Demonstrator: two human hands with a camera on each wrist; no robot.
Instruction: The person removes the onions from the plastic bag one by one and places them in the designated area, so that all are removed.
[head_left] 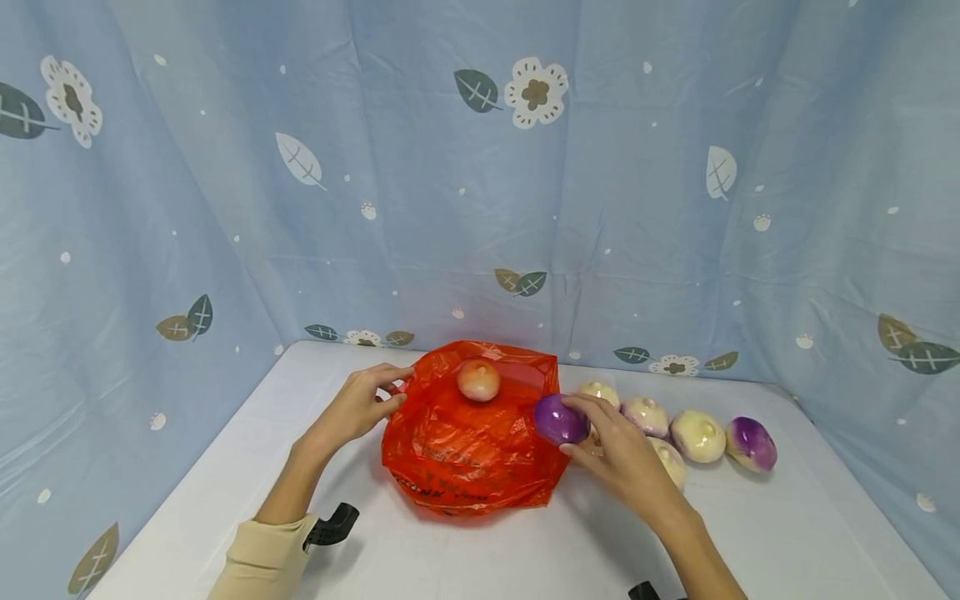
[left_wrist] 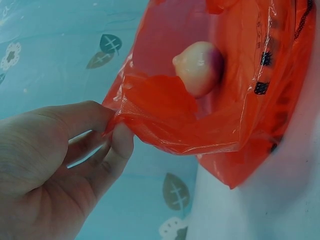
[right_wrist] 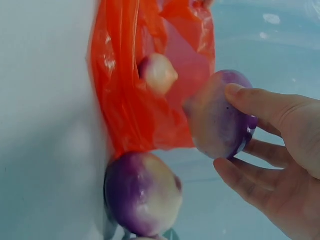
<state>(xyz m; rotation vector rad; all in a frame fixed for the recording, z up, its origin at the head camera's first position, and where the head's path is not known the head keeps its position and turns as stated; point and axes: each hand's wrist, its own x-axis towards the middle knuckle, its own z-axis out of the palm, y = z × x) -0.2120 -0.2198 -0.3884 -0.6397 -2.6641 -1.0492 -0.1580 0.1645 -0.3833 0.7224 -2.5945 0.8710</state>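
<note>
L hand (head_left: 360,406) pinching red bag (head_left: 468,450) rim; R hand (head_left: 618,454) gripping purple turnip (head_left: 558,419), prob. at bag mouth.

white table (head_left: 465,558) with a blue leaf-and-flower cloth hung round its back and sides. sitting on it: a crinkly orange plastic bag (head_left: 468,454) near the middle, and just right of it a row of turnips (head_left: 697,435), mostly pale cream, the far-right one (head_left: 752,442) purple on top.
</note>
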